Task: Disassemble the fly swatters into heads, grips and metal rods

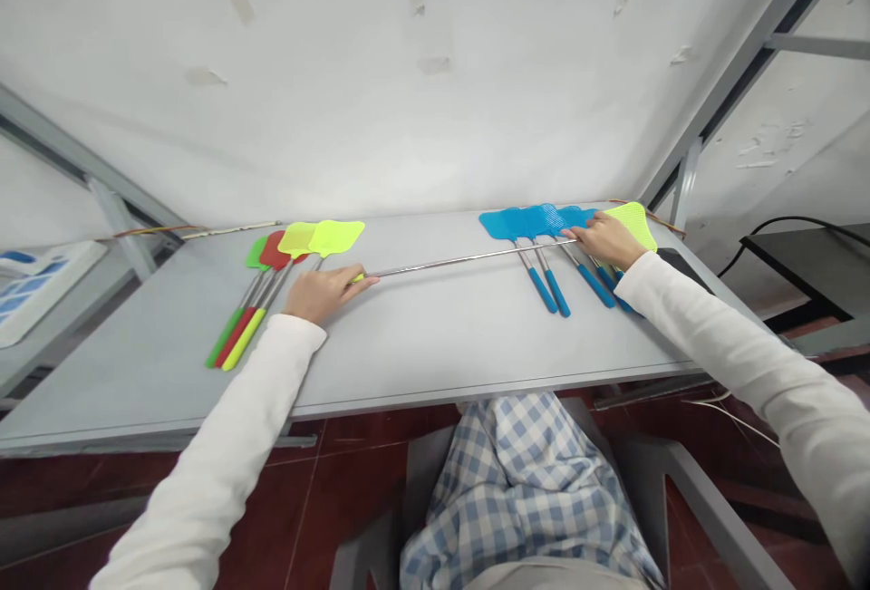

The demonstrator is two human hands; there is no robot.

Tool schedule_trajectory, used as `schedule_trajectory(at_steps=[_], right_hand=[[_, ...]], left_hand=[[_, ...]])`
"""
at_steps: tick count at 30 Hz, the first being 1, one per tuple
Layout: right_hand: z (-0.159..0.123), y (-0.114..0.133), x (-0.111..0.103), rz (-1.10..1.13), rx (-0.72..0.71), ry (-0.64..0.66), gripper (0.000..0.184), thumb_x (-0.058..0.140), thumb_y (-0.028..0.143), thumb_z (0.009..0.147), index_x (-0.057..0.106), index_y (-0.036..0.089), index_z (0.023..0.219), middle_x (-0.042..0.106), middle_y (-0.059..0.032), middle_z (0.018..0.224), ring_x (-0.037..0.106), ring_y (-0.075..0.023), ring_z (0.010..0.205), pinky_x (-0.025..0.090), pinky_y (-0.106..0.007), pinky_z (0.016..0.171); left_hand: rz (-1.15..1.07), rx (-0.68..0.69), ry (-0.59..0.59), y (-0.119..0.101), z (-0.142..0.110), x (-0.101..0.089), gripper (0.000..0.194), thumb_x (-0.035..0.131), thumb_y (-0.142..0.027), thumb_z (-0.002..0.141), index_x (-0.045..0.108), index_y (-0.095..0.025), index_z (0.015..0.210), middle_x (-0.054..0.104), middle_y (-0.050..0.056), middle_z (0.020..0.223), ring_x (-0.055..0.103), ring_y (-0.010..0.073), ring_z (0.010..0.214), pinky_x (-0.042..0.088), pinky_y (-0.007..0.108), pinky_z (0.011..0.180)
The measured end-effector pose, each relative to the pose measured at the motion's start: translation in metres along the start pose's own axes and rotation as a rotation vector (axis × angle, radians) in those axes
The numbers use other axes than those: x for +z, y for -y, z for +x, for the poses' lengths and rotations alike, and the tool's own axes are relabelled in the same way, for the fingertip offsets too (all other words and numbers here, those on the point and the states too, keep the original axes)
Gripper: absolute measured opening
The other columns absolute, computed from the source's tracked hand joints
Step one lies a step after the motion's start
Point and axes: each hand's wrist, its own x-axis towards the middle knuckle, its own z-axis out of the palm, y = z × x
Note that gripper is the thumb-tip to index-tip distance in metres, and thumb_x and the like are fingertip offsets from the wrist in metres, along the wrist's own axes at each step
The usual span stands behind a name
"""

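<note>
A telescopic fly swatter is stretched sideways above the table, its thin metal rod (462,259) drawn out long. My left hand (326,293) is closed around its yellow handle, of which only a bit shows. At the other end my right hand (607,239) grips the rod near the yellow-green swatter head (633,223). Under and beside my right hand lie several blue fly swatters (540,220) with short rods. Near my left hand, green (256,253), red (275,250) and yellow fly swatters (338,236) lie together, partly overlapping.
The grey table (408,336) stands against a white wall (435,119) with tape scraps. A dark flat object (683,268) lies by my right forearm. Metal frame bars (748,64) rise on both sides. A white and blue box (47,286) sits at far left.
</note>
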Motion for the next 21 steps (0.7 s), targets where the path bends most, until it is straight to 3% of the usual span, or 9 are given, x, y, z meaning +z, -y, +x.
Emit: schedule_trajectory(at_steps=[3, 7, 11, 17, 21], right_hand=[[0.004, -0.004, 0.004, 0.038, -0.011, 0.019, 0.057, 0.026, 0.037, 0.098, 0.069, 0.013, 0.070, 0.063, -0.0138, 0.057, 0.055, -0.0231, 0.057, 0.038, -0.039, 0.075], [0.014, 0.009, 0.003, 0.201, 0.038, -0.068, 0.058, 0.025, 0.042, 0.097, 0.064, 0.020, 0.060, 0.059, -0.0114, 0.050, 0.056, -0.0249, 0.059, 0.037, -0.043, 0.078], [0.030, 0.042, -0.012, 0.316, 0.033, -0.120, 0.059, 0.024, 0.045, 0.097, 0.063, 0.022, 0.060, 0.058, -0.0094, 0.049, 0.056, -0.0244, 0.057, 0.036, -0.046, 0.083], [0.042, 0.099, -0.045, 0.239, -0.062, -0.121, 0.060, 0.020, 0.038, 0.100, 0.067, 0.018, 0.069, 0.064, -0.0106, 0.055, 0.056, -0.0221, 0.055, 0.036, -0.042, 0.080], [0.046, 0.130, -0.055, 0.219, -0.122, -0.093, 0.059, 0.019, 0.032, 0.101, 0.069, 0.014, 0.077, 0.067, -0.0122, 0.060, 0.057, -0.0208, 0.056, 0.035, -0.039, 0.079]], left_hand=[[0.012, 0.024, 0.014, -0.003, 0.000, 0.002, 0.056, 0.033, -0.067, 0.090, 0.060, -0.021, 0.071, 0.060, 0.004, 0.060, 0.051, 0.0156, 0.053, 0.019, 0.029, 0.055], [0.064, 0.053, 0.033, -0.024, 0.007, 0.002, 0.054, 0.032, -0.063, 0.092, 0.063, -0.022, 0.076, 0.064, 0.006, 0.064, 0.055, 0.0173, 0.054, 0.020, 0.030, 0.053], [0.017, 0.076, 0.045, -0.060, 0.020, 0.000, 0.051, 0.033, -0.061, 0.093, 0.062, -0.021, 0.079, 0.066, 0.007, 0.066, 0.059, 0.0174, 0.055, 0.021, 0.029, 0.051], [-0.023, 0.089, 0.109, -0.115, 0.032, -0.011, 0.049, 0.034, -0.058, 0.094, 0.064, -0.020, 0.086, 0.071, 0.010, 0.074, 0.064, 0.0192, 0.061, 0.025, 0.027, 0.052], [-0.015, 0.123, 0.149, -0.142, 0.034, -0.016, 0.051, 0.031, -0.057, 0.095, 0.065, -0.019, 0.096, 0.073, 0.013, 0.081, 0.065, 0.0205, 0.063, 0.028, 0.027, 0.053]])
